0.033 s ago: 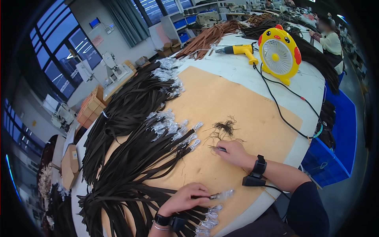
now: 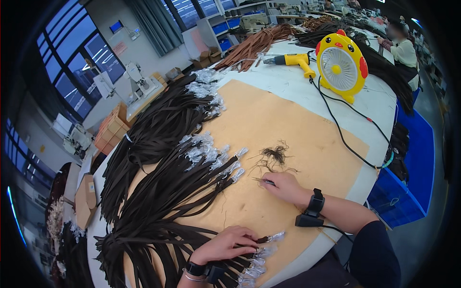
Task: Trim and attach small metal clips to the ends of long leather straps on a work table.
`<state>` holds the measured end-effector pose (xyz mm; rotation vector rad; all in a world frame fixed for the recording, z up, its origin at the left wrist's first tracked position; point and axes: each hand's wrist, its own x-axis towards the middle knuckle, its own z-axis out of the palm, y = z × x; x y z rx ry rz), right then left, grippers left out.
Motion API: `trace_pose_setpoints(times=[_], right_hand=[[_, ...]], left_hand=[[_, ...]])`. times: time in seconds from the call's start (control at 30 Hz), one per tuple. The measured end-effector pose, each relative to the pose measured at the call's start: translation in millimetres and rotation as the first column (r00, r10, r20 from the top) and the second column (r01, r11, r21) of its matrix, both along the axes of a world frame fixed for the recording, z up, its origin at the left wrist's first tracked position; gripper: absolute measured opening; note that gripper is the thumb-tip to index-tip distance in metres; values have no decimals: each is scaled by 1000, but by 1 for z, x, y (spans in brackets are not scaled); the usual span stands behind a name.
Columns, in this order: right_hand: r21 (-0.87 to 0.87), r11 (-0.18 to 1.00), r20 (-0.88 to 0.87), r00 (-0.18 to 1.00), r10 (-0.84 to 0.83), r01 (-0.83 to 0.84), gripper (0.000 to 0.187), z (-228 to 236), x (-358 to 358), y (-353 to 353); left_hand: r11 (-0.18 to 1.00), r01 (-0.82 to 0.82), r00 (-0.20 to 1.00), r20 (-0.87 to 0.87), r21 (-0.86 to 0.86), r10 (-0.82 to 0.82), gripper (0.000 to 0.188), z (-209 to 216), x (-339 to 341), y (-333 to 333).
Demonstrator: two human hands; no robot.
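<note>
Thin pointed thread snips (image 2: 269, 182) are in my right hand (image 2: 286, 187), its fingers closed round them and their tips toward the left. Just beyond them lies a small tangle of dark cut threads (image 2: 274, 154). My left hand (image 2: 230, 244) is lower on the table, palm down, its fingers about a dark flat strap (image 2: 262, 240). A clip in clear plastic (image 2: 277, 236) ends that strap, to the right of the fingertips. More straps with plastic-wrapped ends (image 2: 254, 269) fan out beneath and beside this hand. The palm hides part of them.
Bundles of dark straps (image 2: 158, 192) cover the table's left side on a tan board (image 2: 307, 129). A yellow chick-shaped fan (image 2: 338, 67), a yellow heat gun (image 2: 297, 60) and a black cord (image 2: 331, 113) lie beyond. Blue bins (image 2: 403, 197) stand at right. A person (image 2: 403, 50) works farther off.
My left hand has shifted slightly left and its fingers have spread a little. The wrapped strap end now sits apart from another wrapped end below it. My right hand has hardly moved.
</note>
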<state>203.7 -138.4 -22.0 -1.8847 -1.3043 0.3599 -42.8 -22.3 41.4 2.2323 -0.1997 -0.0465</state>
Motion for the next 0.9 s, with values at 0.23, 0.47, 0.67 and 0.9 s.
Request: trace_pose_setpoints(times=[0.23,0.47,0.67,0.9], right_hand=[[182,878,-85,882,463,-443,29,-10,-32,13],[34,911,-399,830,389,-410,31,-3,-17,6],[-14,934,-487,819,305,-356,31,2,-9,6],[46,988,-654,744,141,-147,32,4,-1,6]], left_hand=[[485,-703,701,388,520,598,18,-4,16,50],[318,-587,769,390,745,506,18,-46,49,68],[574,-777,629,286,260,723,15,-56,58,99],[538,-612,746,-196,-579,637,29,-20,41,108]])
